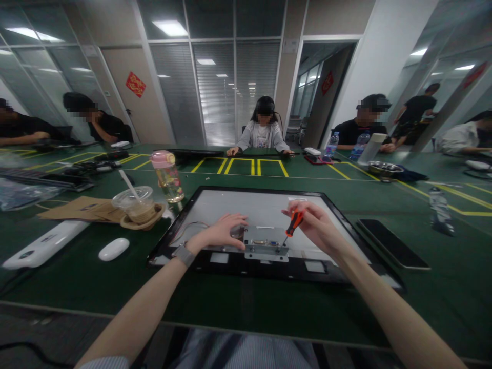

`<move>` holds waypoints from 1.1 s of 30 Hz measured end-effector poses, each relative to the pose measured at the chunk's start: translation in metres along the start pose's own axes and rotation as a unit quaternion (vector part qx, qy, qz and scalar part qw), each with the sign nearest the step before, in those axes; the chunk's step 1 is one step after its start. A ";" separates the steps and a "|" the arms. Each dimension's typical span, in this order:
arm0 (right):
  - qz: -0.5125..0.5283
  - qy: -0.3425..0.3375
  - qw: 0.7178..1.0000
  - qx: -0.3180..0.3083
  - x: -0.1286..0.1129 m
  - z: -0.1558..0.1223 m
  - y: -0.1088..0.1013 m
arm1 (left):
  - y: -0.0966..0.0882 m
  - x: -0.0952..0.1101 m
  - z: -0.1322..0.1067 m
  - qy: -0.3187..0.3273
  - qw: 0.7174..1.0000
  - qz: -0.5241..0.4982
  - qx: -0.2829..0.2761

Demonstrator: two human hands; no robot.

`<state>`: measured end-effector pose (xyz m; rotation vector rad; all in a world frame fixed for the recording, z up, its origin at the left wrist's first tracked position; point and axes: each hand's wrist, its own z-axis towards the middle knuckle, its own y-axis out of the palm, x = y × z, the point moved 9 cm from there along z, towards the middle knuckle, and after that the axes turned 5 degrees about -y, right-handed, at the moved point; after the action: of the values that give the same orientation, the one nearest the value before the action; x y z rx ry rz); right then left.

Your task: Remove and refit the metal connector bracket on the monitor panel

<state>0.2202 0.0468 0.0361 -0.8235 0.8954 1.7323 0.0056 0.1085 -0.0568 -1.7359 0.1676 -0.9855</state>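
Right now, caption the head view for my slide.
Right hand angles a red-black screwdriver at a silver metal bracket, left hand beside it, over black-framed white panel.

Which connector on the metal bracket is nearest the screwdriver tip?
The blue connector, on the right hand's side of the metal bracket; the pale connector sits farther from the screwdriver, nearer the left hand.

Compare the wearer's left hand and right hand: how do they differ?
The left hand is open beside the left edge of the metal bracket, whereas the right hand is closed around a red-and-black screwdriver angled down toward the bracket's right side. The left wrist wears a watch; the right wrist is bare. Both hands are ungloved and over the black-framed panel.
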 end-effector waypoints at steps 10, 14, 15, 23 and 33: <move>-0.008 0.018 1.000 0.003 0.007 -0.001 -0.005 | 0.000 -0.001 0.001 -0.001 1.000 0.000 0.004; -0.014 0.011 1.000 -0.004 0.005 -0.001 -0.003 | 0.000 -0.003 0.001 0.004 1.000 -0.007 0.005; -0.014 0.007 1.000 0.000 0.005 0.000 -0.004 | 0.000 -0.004 0.001 0.005 1.000 -0.008 0.006; -0.004 0.023 1.000 -0.003 0.005 -0.001 -0.004 | 0.000 -0.004 0.001 0.001 1.000 0.002 0.005; -0.036 0.006 0.999 0.010 0.008 -0.001 -0.011 | 0.001 -0.004 0.002 0.003 1.000 0.002 0.004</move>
<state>0.2282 0.0525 0.0271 -0.8438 0.8806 1.6556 0.0047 0.1115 -0.0595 -1.7252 0.1717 -0.9880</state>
